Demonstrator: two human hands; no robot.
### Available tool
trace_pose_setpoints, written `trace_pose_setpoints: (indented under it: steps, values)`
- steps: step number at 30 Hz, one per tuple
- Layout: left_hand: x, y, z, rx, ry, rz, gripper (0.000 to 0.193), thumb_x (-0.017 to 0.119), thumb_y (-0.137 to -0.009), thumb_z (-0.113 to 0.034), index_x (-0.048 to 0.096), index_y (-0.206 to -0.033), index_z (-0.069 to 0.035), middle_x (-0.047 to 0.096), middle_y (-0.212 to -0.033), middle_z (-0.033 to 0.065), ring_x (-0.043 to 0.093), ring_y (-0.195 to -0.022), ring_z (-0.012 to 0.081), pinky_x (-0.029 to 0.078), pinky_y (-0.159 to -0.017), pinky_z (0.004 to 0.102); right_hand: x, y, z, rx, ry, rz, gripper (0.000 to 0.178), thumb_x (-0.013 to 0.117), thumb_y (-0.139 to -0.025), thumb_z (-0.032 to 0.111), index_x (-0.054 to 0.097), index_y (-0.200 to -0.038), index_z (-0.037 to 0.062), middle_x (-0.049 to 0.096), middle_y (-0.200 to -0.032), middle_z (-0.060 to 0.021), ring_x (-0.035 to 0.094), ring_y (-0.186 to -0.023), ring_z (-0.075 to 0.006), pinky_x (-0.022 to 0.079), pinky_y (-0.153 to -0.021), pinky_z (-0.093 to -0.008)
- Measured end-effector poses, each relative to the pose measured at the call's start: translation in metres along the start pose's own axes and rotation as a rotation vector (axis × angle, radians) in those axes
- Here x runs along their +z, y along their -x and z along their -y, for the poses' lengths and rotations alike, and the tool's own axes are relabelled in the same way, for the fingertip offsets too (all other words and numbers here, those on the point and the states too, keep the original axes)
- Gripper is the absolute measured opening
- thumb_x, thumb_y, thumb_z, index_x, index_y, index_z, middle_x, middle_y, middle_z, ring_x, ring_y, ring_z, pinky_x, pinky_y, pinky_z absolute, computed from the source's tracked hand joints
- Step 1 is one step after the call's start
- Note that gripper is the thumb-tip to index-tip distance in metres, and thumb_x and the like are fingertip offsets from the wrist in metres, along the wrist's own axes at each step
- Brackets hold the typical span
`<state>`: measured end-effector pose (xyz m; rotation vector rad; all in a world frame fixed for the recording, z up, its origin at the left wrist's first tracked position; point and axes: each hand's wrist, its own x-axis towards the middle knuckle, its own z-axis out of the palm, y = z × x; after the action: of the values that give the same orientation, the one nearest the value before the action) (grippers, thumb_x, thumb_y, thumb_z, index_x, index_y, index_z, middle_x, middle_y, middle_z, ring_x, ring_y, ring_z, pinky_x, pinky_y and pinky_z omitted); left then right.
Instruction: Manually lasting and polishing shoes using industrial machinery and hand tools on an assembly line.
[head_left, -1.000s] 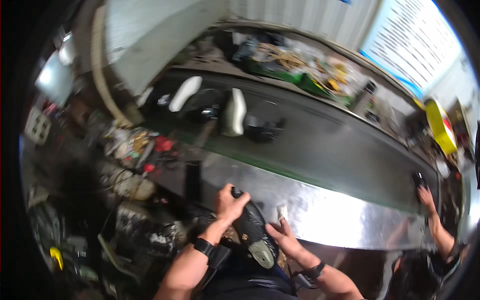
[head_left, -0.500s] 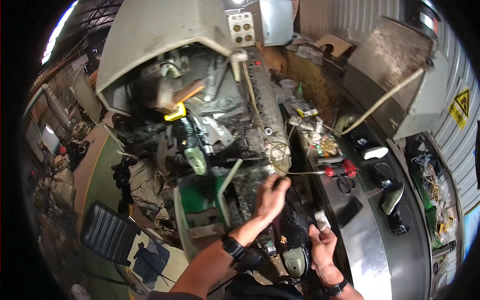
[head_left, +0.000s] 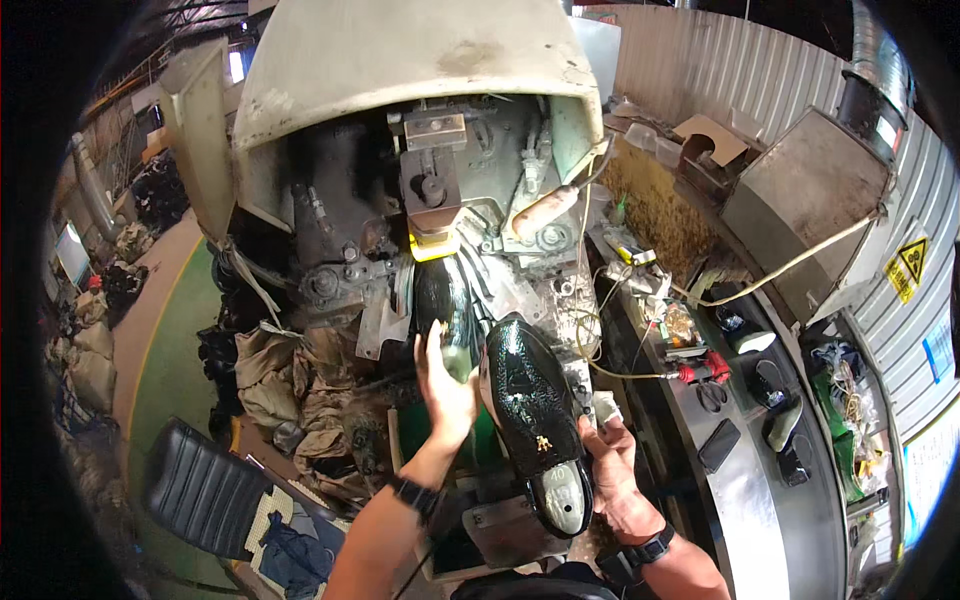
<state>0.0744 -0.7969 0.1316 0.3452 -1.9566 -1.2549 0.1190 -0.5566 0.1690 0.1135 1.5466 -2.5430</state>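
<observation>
The right hand [head_left: 612,458] has its fingers closed along the heel-end side of a black shoe [head_left: 525,400], a white wrap [head_left: 606,406] showing at one fingertip; the shoe lies just left of those fingers, toe turned away from the wearer, and the pale last [head_left: 562,497] inside probably gives that grip something stiff to bear on. From here I see the left hand [head_left: 447,395] half open, fingers raised and thumb apart, at the pale end of a second shoe [head_left: 443,300]; whether they grip it, I can't tell. Beyond those fingers, that shoe's far end sits beneath the machine's yellow pad [head_left: 433,250], seemingly so it stays steady.
</observation>
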Motion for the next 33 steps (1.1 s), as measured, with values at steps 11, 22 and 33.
trace_pose_setpoints:
  steps: [11,22,33]
  values:
    - [-0.089,0.026,-0.014,-0.867,1.042,0.225,0.047,0.051,-0.106,-0.038,0.057,-0.136,-0.003,0.061,-0.136,0.0089,0.056,-0.124,0.0241,0.039,-0.110,0.0405,0.086,-0.062,-0.048,0.261,-0.248,0.179,0.012,0.068,-0.097,0.012,0.068,-0.105,0.0036,0.073,-0.094,-0.0075,0.069,-0.079,-0.0177,0.058,-0.072,-0.0325]
    - [-0.050,-0.028,-0.006,-1.053,1.196,0.045,0.043,0.052,-0.105,-0.037,0.061,-0.132,-0.004,0.066,-0.130,0.0096,0.062,-0.115,0.0265,0.047,-0.103,0.0417,0.131,-0.117,-0.077,0.343,-0.312,0.044,0.032,0.062,-0.100,0.007,0.050,-0.129,0.0028,0.067,-0.107,-0.0109,0.067,-0.091,-0.0193,0.057,-0.082,-0.0348]
    - [0.002,0.002,0.063,-0.675,0.749,-0.481,0.024,0.063,-0.103,-0.025,0.061,-0.086,-0.008,0.065,-0.086,-0.0024,0.056,-0.078,0.0053,0.047,-0.073,0.0230,0.108,-0.142,-0.114,0.330,-0.281,0.227,0.031,0.068,-0.099,0.015,0.058,-0.124,0.0004,0.071,-0.104,-0.0069,0.069,-0.086,-0.0139,0.057,-0.076,-0.0288]
